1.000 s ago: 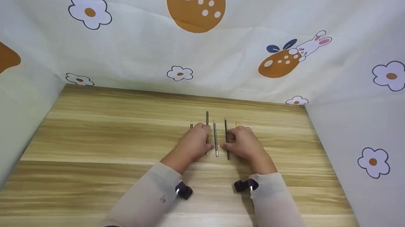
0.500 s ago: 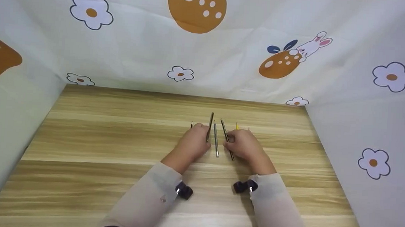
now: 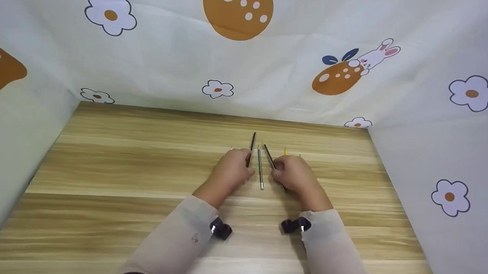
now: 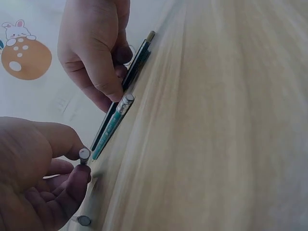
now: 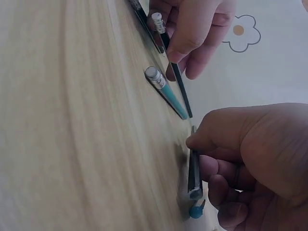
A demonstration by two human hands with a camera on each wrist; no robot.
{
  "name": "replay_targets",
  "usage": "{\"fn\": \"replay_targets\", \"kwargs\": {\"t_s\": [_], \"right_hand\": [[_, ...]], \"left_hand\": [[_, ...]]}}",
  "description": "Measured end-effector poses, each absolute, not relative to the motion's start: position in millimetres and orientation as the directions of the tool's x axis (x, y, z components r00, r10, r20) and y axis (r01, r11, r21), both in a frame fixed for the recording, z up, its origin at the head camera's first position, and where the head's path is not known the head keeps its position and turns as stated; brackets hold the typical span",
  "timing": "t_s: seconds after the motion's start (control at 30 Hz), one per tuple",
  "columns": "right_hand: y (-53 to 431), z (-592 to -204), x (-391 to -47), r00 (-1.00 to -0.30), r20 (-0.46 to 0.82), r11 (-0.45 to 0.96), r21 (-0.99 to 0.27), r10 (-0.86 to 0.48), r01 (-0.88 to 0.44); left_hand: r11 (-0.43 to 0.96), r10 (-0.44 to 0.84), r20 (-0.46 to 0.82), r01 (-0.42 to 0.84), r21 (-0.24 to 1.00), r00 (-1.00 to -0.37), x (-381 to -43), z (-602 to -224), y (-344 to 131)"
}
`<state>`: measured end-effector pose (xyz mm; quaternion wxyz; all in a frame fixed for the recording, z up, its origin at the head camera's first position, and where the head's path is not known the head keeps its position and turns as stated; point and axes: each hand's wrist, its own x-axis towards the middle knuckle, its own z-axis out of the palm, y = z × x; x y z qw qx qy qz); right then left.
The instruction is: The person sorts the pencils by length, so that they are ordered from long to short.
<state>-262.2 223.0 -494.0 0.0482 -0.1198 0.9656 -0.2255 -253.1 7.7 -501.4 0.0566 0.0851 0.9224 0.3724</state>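
My left hand [image 3: 232,167] pinches a black pencil [image 3: 252,141] between thumb and fingers, its far end leaning slightly right. The silver eraser end [image 4: 84,155] of this pencil shows between the fingertips in the left wrist view. Opposite it, my right hand [image 3: 296,175] pinches a dark pencil [image 3: 269,155] whose far end leans left. Between the hands a teal pencil [image 3: 260,169] lies on the table, eraser end towards me. In the right wrist view, a blue rounded end [image 5: 196,211] shows just below my right hand's pencil.
A yellow tip [image 3: 286,150] pokes out beyond my right hand, with a thin grey tip [image 3: 300,155] beside it. Another dark pencil [image 5: 139,13] lies by my left hand. The wood-grain table [image 3: 130,159] is enclosed by a patterned cloth [image 3: 159,53].
The left hand's black pencil has come up and swung from nearly straight to leaning right. The right hand's pencil has turned, far end left and near end right. The teal pencil has stayed put.
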Motion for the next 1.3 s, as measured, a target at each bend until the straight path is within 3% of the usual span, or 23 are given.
{"fn": "replay_targets", "kwargs": {"t_s": [0.2,0.87,1.3], "right_hand": [[221.9,-490.9,-262.5,-0.973,-0.015,0.845,-0.500,-0.229,-0.191],[217.1,-482.1,-261.7,-0.993,0.014,0.755,-0.649,-0.117,-0.098],[190.9,-468.8,-262.6,-0.995,0.029,0.695,-0.714,-0.097,-0.089]], "left_hand": [[0.650,0.154,-0.061,0.054,0.758,-0.986,-253.5,-500.2,7.4],[0.373,0.135,-0.014,0.037,0.927,-0.991,-253.9,-496.4,4.4],[0.360,0.030,-0.040,-0.026,0.933,-0.999,-256.3,-483.1,-37.8]]}}
